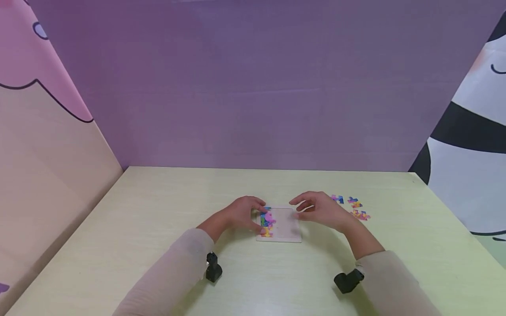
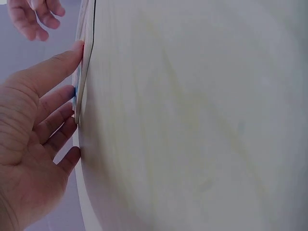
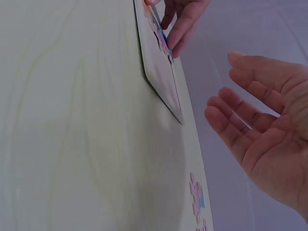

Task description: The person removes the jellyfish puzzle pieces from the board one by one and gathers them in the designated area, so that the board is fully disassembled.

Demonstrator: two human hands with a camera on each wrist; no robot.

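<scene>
Left backdrop: pink and cream printed panel (image 1: 43,131) stands along the left edge of the worktop (image 1: 158,228).

Left hand (image 1: 243,213): rests on the left edge of the puzzle board (image 1: 285,226). Fingers are nearly straight, fingertips (image 2: 72,94) pressing on the fitted pieces (image 1: 267,219); nothing is gripped. The thumb lies against the board's edge in the left wrist view. Judged: the hand presses pieces flat and keeps the board from sliding.

Puzzle board: a white square tray, flat on the worktop, near the middle and close to the person. Only its left strip holds fitted pieces, blue, pink and yellow; the rest shows bare white.

Right hand (image 1: 320,208): hovers over the board's right edge, fingers loosely spread and slightly curved, palm open in the right wrist view (image 3: 262,139). It holds nothing, and I see no contact with the board. Judged: it waits between the board and the spare pieces.

Loose puzzle pieces (image 1: 352,207): a small scatter on the worktop just right of the right hand, apart from the board, within easy reach.

Rear backdrop: plain purple wall (image 1: 253,87).

Right backdrop: white panel (image 1: 470,153) with black curved bands.
</scene>
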